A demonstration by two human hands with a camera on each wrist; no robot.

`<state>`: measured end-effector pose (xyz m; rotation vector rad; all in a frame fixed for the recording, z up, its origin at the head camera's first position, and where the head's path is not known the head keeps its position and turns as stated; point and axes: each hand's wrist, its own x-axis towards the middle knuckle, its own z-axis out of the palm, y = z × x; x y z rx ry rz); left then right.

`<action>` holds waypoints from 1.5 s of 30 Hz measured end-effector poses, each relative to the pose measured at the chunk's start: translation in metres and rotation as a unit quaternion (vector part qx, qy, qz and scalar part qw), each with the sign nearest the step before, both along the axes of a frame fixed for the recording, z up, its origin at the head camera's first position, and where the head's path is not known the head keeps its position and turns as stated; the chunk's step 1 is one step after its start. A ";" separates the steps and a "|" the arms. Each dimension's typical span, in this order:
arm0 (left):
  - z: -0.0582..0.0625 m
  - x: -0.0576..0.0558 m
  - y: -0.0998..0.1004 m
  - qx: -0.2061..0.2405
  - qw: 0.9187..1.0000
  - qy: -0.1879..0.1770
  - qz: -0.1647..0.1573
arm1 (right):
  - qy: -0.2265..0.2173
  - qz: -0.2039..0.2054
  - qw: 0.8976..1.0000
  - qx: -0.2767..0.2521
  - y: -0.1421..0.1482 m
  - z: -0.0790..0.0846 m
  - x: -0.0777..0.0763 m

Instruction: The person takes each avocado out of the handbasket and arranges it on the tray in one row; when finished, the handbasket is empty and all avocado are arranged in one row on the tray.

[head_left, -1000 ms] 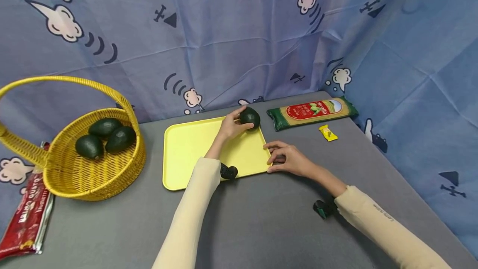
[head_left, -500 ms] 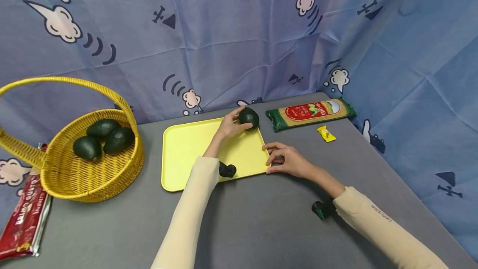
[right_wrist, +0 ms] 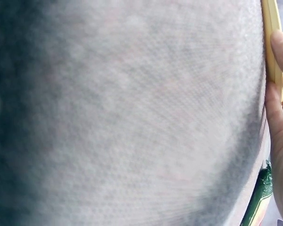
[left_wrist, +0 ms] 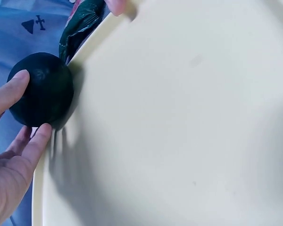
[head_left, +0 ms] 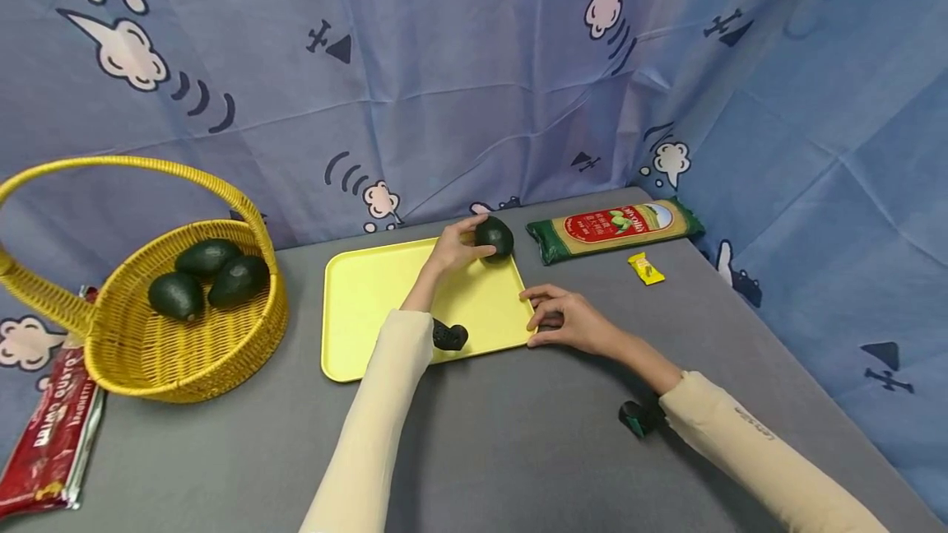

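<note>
A dark green avocado (head_left: pixel 498 238) sits at the far right corner of the yellow tray (head_left: pixel 370 303), held in my left hand (head_left: pixel 452 250). In the left wrist view the thumb lies against one side of the avocado (left_wrist: pixel 42 96) and the fingertips against its lower side. My right hand (head_left: pixel 576 319) holds the tray's right edge near the front corner, its fingers bent. The right wrist view shows fingers and thumb at the yellow rim (right_wrist: pixel 272 61). To the left, several avocados (head_left: pixel 175 296) lie in a yellow wicker basket (head_left: pixel 277 311) with a tall handle.
A green and gold spaghetti pack (head_left: pixel 618 229) and a small yellow wrapped candy (head_left: pixel 646 268) lie right of the tray. A red spaghetti pack (head_left: pixel 55 434) lies beside the basket. A patterned blue curtain (head_left: pixel 444 89) hangs behind the grey table (head_left: pixel 518 451).
The head view has shifted slightly. Both hands, the avocado and the tray keep their places.
</note>
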<state>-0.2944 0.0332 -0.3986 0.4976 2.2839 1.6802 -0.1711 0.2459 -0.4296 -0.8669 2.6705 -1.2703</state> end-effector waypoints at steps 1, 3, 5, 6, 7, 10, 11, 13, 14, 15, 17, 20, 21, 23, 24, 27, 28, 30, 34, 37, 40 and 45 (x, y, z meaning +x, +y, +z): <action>0.000 0.000 -0.001 0.002 1.000 0.000 -0.001 | 0.003 0.000 1.000 0.002 -0.001 0.001 0.001; 0.000 0.001 -0.001 0.006 1.000 0.000 0.000 | 0.004 0.000 1.000 -0.001 -0.004 0.007 0.004; 0.001 0.001 -0.001 0.010 1.000 -0.001 0.003 | 0.004 0.003 1.000 -0.008 -0.007 0.014 0.008; 0.001 0.001 -0.002 0.011 1.000 -0.002 0.005 | 0.004 0.004 1.000 -0.011 -0.008 0.018 0.009; 0.001 0.001 -0.002 0.012 1.000 -0.004 0.007 | -0.001 0.005 1.000 -0.015 -0.010 0.021 0.011; 0.000 0.001 -0.003 0.018 1.000 -0.013 0.008 | -0.003 0.004 1.000 -0.012 -0.010 0.023 0.011; 0.000 0.001 -0.003 0.023 1.000 -0.016 0.007 | -0.003 0.003 1.000 -0.008 -0.009 0.020 0.010; 0.001 0.001 -0.005 0.030 0.999 -0.020 0.002 | -0.001 0.001 1.000 -0.002 -0.006 0.014 0.007; 0.001 0.001 -0.007 0.034 0.999 -0.021 -0.002 | 0.002 0.000 1.000 0.003 -0.005 0.010 0.005; 0.002 0.000 -0.009 0.033 0.999 -0.020 -0.007 | 0.003 -0.001 1.000 0.005 -0.003 0.006 0.003; 0.003 0.000 -0.017 0.034 0.999 -0.020 -0.011 | 0.006 0.001 1.000 0.005 -0.002 0.001 -0.001; 0.006 -0.001 -0.031 0.039 0.999 -0.030 -0.014 | 0.008 0.008 1.000 -0.002 -0.004 -0.002 -0.003; 0.007 -0.001 -0.036 0.044 0.998 -0.036 -0.012 | 0.005 0.009 1.000 -0.004 -0.005 -0.002 -0.003; 0.011 0.002 -0.044 0.063 0.997 -0.051 -0.008 | -0.003 0.008 1.000 -0.007 -0.006 0.000 -0.002; 0.013 0.005 -0.048 0.073 0.996 -0.057 -0.007 | -0.008 0.006 1.000 -0.009 -0.006 0.002 0.000; 0.022 0.016 -0.059 0.086 0.994 -0.065 -0.008 | -0.018 0.000 1.000 -0.017 -0.009 0.013 0.005; 0.025 0.021 -0.064 0.085 0.994 -0.064 -0.010 | -0.020 0.001 1.000 -0.019 -0.010 0.017 0.007; 0.033 0.032 -0.075 0.077 0.995 -0.058 -0.016 | -0.021 0.003 1.000 -0.020 -0.013 0.025 0.010; 0.048 0.050 -0.102 0.061 0.997 -0.041 -0.023 | -0.018 0.009 1.000 -0.017 -0.015 0.032 0.013; 0.056 0.060 -0.124 0.061 0.997 -0.030 -0.019 | -0.006 0.012 1.000 -0.019 -0.013 0.029 0.012; 0.062 0.069 -0.146 0.064 0.998 -0.023 -0.010 | 0.003 0.012 1.000 -0.016 -0.010 0.024 0.009; 0.074 0.082 -0.185 0.060 0.998 -0.020 0.013 | -0.020 0.004 1.000 -0.014 -0.016 0.031 0.011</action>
